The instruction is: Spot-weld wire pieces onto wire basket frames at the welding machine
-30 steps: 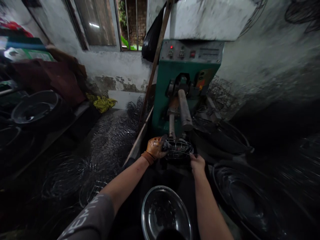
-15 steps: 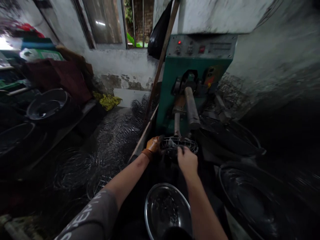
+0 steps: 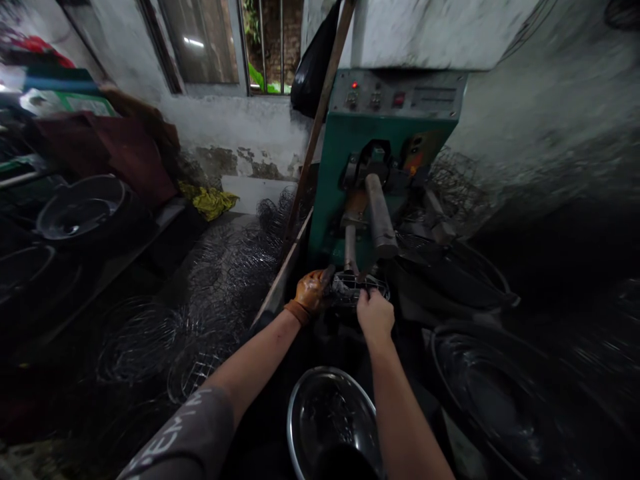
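Observation:
My left hand [image 3: 311, 291], in a stained orange-brown glove, is closed on the left edge of a round wire rack [image 3: 345, 283]. My bare right hand [image 3: 375, 312] has its fingers closed at the near rim of the rack; whether a smaller piece is pinched there too is hidden. The rack is under the rods of a green machine [image 3: 330, 160], touching or close below the lower rod [image 3: 351, 247]. A thick upper rod [image 3: 381, 217] slants out above it. Between my forearms stands a shiny metal bowl [image 3: 295, 427] with small metal pieces inside.
Piles of wire rings and grids [image 3: 215, 267] cover the floor at left. A wooden bar [image 3: 320, 120] leans beside the machine. Large dark basins [image 3: 440, 347] stand at right, and more round basins [image 3: 45, 220] at left. A yellow cloth [image 3: 213, 202] lies by the wall.
The wire rack has tilted and turned slightly under the lower rod, with both hands at it. My right hand has shifted slightly at its rim. The whole view has moved a little.

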The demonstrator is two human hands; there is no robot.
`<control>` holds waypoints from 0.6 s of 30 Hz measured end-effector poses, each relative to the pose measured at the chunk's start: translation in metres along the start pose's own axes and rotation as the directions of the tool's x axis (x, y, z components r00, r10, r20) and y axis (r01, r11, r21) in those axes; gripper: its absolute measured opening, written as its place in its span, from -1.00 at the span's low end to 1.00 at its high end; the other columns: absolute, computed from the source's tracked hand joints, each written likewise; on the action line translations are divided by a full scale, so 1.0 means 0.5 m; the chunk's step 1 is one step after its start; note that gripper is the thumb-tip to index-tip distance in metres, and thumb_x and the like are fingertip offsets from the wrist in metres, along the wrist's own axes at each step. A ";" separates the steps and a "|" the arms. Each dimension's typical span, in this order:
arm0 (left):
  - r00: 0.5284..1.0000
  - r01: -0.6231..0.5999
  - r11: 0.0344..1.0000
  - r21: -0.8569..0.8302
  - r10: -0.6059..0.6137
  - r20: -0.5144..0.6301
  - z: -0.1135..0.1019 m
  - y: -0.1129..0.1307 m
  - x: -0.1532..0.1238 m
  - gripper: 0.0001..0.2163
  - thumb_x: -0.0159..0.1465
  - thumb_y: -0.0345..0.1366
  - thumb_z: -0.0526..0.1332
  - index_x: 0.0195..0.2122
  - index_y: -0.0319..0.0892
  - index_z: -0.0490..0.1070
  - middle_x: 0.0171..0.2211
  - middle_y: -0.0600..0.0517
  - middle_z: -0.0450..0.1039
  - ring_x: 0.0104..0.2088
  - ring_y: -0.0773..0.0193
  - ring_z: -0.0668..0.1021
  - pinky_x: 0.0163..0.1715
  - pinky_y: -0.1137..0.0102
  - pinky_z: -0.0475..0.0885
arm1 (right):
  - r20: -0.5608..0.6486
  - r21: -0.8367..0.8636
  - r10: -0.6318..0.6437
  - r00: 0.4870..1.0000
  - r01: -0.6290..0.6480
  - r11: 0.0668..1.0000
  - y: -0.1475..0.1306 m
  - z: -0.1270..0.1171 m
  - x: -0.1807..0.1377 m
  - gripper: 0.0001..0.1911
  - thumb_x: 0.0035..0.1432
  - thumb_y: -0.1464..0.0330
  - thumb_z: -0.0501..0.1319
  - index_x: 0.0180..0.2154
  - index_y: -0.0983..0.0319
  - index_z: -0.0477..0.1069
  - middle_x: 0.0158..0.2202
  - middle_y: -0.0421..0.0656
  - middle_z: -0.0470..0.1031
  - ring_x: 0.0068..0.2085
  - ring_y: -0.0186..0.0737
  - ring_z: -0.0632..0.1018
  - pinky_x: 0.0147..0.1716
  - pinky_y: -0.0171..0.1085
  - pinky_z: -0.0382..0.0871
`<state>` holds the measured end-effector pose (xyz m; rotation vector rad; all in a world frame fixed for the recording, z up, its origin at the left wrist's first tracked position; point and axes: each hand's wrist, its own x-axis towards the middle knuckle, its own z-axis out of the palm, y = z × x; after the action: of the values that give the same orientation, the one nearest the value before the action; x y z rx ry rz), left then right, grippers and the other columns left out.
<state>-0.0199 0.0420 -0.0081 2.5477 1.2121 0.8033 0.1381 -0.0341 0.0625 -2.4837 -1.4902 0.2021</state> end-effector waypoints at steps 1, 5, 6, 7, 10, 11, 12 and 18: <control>1.000 -0.001 1.000 0.004 0.001 -0.005 0.001 0.001 0.001 -0.25 0.19 -0.11 0.27 0.38 -0.25 0.13 0.22 -0.22 0.36 0.21 -0.05 0.44 0.23 0.12 0.38 | 0.008 -0.002 0.001 1.000 -0.001 1.000 0.000 -0.001 0.003 -0.65 0.48 0.32 0.02 0.02 0.33 0.52 -0.21 0.08 0.61 -0.15 0.04 0.63 -0.19 -0.21 0.40; 1.000 0.001 1.000 -0.002 -0.001 -0.031 0.000 0.002 0.001 -0.24 0.20 -0.11 0.26 0.39 -0.29 0.11 0.22 -0.24 0.35 0.20 -0.07 0.43 0.22 0.11 0.38 | 0.031 -0.007 0.007 0.999 -0.007 1.000 -0.003 -0.005 0.012 -0.66 0.48 0.33 0.02 0.01 0.31 0.51 -0.20 0.07 0.61 -0.14 0.03 0.63 -0.18 -0.21 0.40; 0.999 0.000 1.000 -0.003 0.000 -0.036 -0.001 0.001 0.000 -0.24 0.21 -0.10 0.26 0.39 -0.29 0.11 0.22 -0.24 0.35 0.20 -0.07 0.43 0.22 0.10 0.38 | 0.038 -0.009 0.010 0.999 -0.010 1.000 -0.004 -0.006 0.013 -0.66 0.48 0.33 0.02 0.01 0.31 0.51 -0.20 0.07 0.61 -0.14 0.02 0.63 -0.18 -0.21 0.40; 0.999 -0.003 1.000 0.000 0.003 -0.041 -0.002 0.001 -0.001 -0.24 0.21 -0.10 0.25 0.39 -0.28 0.11 0.22 -0.24 0.35 0.21 -0.07 0.42 0.22 0.09 0.38 | 0.045 -0.011 0.014 0.999 -0.013 1.000 -0.004 -0.006 0.013 -0.66 0.48 0.32 0.02 0.01 0.31 0.51 -0.20 0.07 0.61 -0.14 0.02 0.63 -0.17 -0.21 0.40; 0.998 -0.017 1.000 0.022 0.019 -0.065 -0.004 0.000 0.000 -0.27 0.23 -0.08 0.24 0.39 -0.26 0.13 0.22 -0.22 0.35 0.21 -0.06 0.42 0.22 0.10 0.37 | 0.053 -0.016 0.021 0.998 -0.020 1.000 -0.002 -0.005 0.014 -0.66 0.49 0.31 0.02 0.01 0.31 0.51 -0.20 0.07 0.61 -0.13 0.03 0.63 -0.17 -0.21 0.39; 0.997 -0.025 0.999 0.026 0.027 -0.067 -0.004 0.000 0.001 -0.27 0.23 -0.07 0.24 0.38 -0.26 0.13 0.22 -0.22 0.35 0.20 -0.06 0.42 0.22 0.10 0.37 | 0.052 -0.017 0.024 0.998 -0.023 1.000 0.000 -0.005 0.014 -0.66 0.49 0.32 0.03 0.02 0.32 0.51 -0.21 0.07 0.61 -0.13 0.03 0.63 -0.18 -0.21 0.39; 0.997 -0.033 0.999 0.027 0.035 -0.065 -0.003 -0.001 0.002 -0.26 0.23 -0.07 0.25 0.38 -0.28 0.14 0.21 -0.23 0.35 0.20 -0.06 0.43 0.22 0.11 0.37 | 0.049 -0.016 0.026 0.998 -0.026 1.000 0.002 -0.005 0.014 -0.67 0.49 0.32 0.03 0.03 0.32 0.51 -0.21 0.07 0.61 -0.13 0.04 0.63 -0.18 -0.21 0.39; 0.997 -0.065 0.998 0.021 0.065 -0.040 0.011 -0.007 0.004 -0.23 0.24 -0.06 0.24 0.40 -0.32 0.09 0.20 -0.25 0.36 0.18 -0.08 0.44 0.18 0.10 0.40 | 0.044 -0.006 0.023 0.999 -0.023 1.000 0.011 -0.002 0.018 -0.67 0.49 0.33 0.02 0.05 0.30 0.51 -0.20 0.06 0.61 -0.14 0.03 0.63 -0.20 -0.22 0.38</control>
<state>-0.0182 0.0462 -0.0134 2.6112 1.1600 0.8657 0.1475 -0.0287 0.0619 -2.5171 -1.4821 0.2584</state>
